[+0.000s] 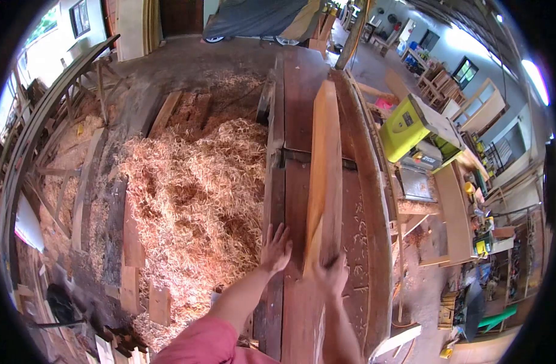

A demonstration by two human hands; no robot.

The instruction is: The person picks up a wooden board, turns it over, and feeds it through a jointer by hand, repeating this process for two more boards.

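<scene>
A long wooden board (pixel 326 164) stands on its narrow edge along a reddish-brown worktable (pixel 295 212), its lighter face turned left. My right hand (pixel 331 273) is closed on the near end of this board. My left hand (pixel 277 247) lies with fingers spread on the worktable's left edge, a short way left of the board and apart from it. A dark gap (pixel 290 159) crosses the table beside the board. Small shavings are scattered on the surface right of the board.
A large heap of wood shavings (pixel 199 194) covers the floor at left, with loose planks (pixel 87 188) beside it. To the right stands a yellow-green planer machine (pixel 405 124). A raised timber rail (pixel 375 218) borders the worktable's right side. A covered motorcycle (pixel 254 18) is at the back.
</scene>
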